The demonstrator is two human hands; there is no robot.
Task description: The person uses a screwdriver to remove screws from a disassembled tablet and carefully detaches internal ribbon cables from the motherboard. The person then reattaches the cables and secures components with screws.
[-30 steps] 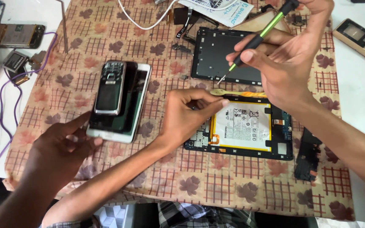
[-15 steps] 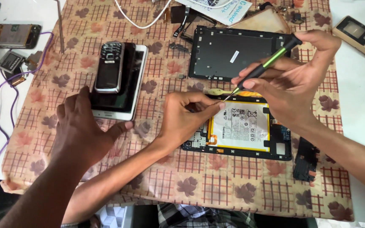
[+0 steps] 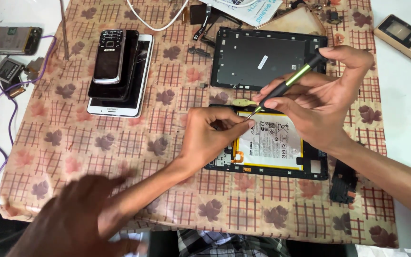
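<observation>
white yellow-edged battery label (image 3: 269, 141) in tablet; small white sticker (image 3: 262, 62) above

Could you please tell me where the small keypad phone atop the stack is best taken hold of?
Grip the keypad phone by its two long side edges at mid-length, coming straight down from above. It lies flat, face up, topmost on the black phone, narrower than it, so both edges stand clear.

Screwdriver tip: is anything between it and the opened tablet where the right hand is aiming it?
Nothing visible. The screwdriver in the right hand reaches the opened tablet at its top edge; the left hand rests beside the tip, fingertips almost touching it, not across it.
</observation>
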